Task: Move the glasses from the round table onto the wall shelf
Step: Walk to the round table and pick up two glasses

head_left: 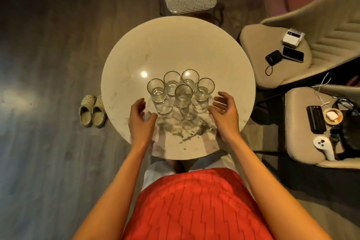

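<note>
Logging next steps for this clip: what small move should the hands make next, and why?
Probably close each hand round the nearest outer glass: left hand and right hand hover open, holding nothing, flanking five upright glasses clustered on the round table, leftmost glass and rightmost glass closest.

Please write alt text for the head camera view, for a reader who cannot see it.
Five empty clear glasses stand clustered on a round white table; the left hand and right hand, both open, flank them, holding nothing.
</note>
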